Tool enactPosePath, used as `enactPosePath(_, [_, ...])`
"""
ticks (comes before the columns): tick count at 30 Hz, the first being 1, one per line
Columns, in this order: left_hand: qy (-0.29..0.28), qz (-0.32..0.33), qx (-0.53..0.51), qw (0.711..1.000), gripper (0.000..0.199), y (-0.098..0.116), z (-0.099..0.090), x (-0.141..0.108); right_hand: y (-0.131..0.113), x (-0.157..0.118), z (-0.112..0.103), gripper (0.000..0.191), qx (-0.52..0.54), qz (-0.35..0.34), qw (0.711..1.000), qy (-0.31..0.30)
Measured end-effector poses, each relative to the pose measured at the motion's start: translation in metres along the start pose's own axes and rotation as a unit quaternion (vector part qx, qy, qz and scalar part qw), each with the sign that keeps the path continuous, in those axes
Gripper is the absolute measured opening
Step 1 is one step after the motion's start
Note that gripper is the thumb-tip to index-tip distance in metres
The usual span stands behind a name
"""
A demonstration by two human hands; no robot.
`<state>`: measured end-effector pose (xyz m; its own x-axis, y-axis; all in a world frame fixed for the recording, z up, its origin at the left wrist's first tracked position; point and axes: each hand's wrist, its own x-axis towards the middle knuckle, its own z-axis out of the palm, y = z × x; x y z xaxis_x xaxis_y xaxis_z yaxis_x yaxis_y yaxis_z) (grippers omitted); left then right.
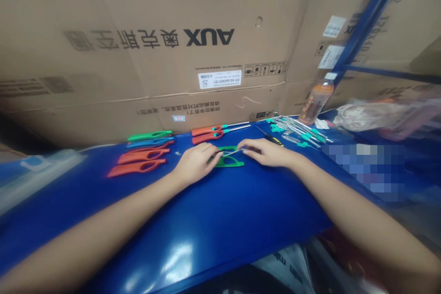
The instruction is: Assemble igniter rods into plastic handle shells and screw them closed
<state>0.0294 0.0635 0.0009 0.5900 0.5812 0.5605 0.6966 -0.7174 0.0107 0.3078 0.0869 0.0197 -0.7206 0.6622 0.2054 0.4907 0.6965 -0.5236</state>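
Over a green lighter-shaped plastic casing (238,164) on the blue table, my left hand (195,164) and my right hand (264,152) face each other with bent fingers. A thin pale wire-like piece (231,152) runs between their fingertips. The right fingertips pinch its right end. The left fingers are closed near its other end, beside a small dark bit; exactly what they grip is hidden. The casing has an oval opening and lies partly behind the left fingers.
Red casings (138,168), a blue one (151,142) and a green one (149,136) lie left. Two orange lighters with rods (210,138) lie behind; a screwdriver (274,139), metal rods (299,129) and a drink bottle (316,102) stand or lie right. Cardboard boxes (155,69) wall the back.
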Motion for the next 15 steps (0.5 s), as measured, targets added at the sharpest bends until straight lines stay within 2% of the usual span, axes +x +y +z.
enactPosePath(4, [-0.016, 0.004, 0.022, 1.000, 0.033, -0.0051, 0.0013, 0.0012, -0.0043, -0.0003, 0.0008, 0.021, 0.018, -0.005, 1.000, -0.012])
enactPosePath(11, [-0.005, 0.009, -0.049, 0.999, 0.030, -0.0049, 0.0046, 0.0000, -0.0094, 0.0018, 0.0061, 0.020, 0.038, -0.023, 0.999, -0.010])
enactPosePath(15, [0.004, 0.006, -0.073, 0.997, 0.028, -0.0036, 0.0067, -0.0013, -0.0096, 0.0033, 0.0092, 0.017, 0.042, -0.041, 0.998, 0.013])
